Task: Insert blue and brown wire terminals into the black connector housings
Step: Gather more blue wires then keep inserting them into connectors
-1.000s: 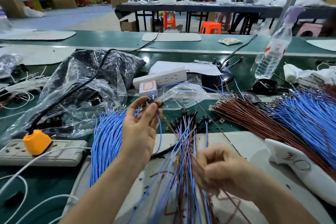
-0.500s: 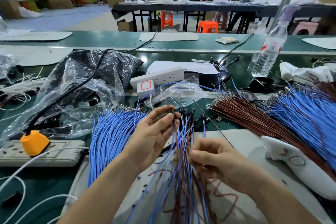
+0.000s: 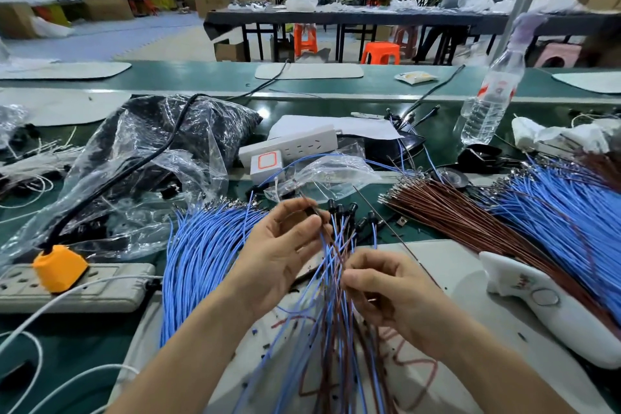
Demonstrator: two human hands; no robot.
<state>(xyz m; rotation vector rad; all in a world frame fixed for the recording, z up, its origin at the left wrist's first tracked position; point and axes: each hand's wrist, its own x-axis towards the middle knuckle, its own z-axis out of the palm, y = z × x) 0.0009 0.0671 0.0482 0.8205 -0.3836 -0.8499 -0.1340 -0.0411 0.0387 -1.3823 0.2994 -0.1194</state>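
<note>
left hand (image 3: 285, 245) lifted, fingertips pinching a black housing (image 3: 311, 211); right hand (image 3: 386, 292) pinches bundled wires (image 3: 337, 312).

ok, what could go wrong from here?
1. Left hand pinches a wire beside the housings, and right hand pinches strands of the crossed bundle. A pull may snag strands, perhaps dragging wires out of housings.
2. Loose blue wires lie right beside the left forearm. A sweep could mix them into the bundle.
</note>
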